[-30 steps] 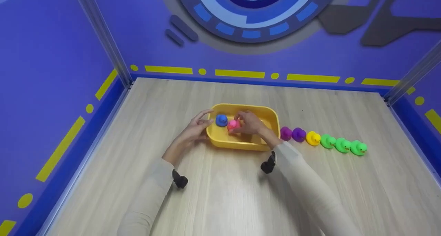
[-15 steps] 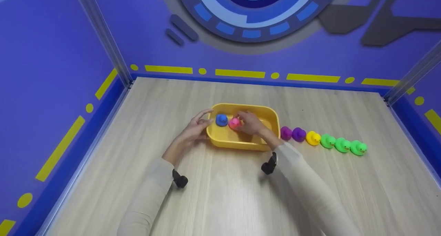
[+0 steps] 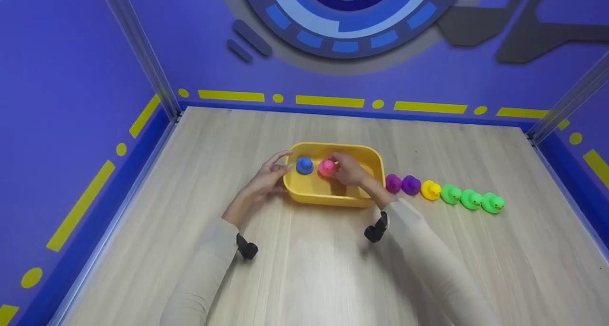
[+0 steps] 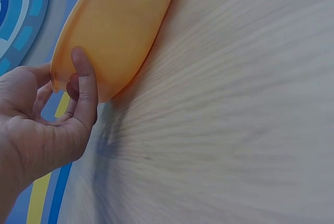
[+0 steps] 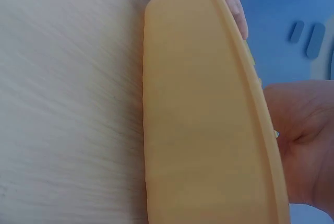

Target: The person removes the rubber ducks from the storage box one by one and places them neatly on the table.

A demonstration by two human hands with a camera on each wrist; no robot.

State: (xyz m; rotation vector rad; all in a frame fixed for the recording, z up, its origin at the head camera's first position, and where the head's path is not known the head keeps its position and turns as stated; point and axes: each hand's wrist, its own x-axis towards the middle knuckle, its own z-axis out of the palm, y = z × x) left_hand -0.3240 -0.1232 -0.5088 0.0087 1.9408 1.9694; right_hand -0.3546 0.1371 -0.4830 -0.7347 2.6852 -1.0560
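Note:
A yellow plastic tub [image 3: 333, 201] stands on the table, with a blue rubber duck [image 3: 304, 166] sitting inside near its left end. My left hand [image 3: 266, 178] grips the tub's left end; in the left wrist view its thumb and fingers bend around the corner of the rim. Inside the tub, my right hand [image 3: 349, 170] holds a pink rubber duck [image 3: 327, 168] by its right side, a short gap from the blue one. In the right wrist view the tub's outer wall [image 5: 203, 104] hides the fingers and the ducks.
Right of the tub runs a row of rubber ducks: magenta [image 3: 393, 183], dark purple [image 3: 411, 185], yellow [image 3: 430, 190] and three green, the middle green duck [image 3: 471, 200] among them. Blue printed panels [image 3: 71, 102] border the wooden table [image 3: 304, 269].
The pink duck has shifted slightly right, away from the blue duck, together with my right hand. My left hand and the tub have kept their places.

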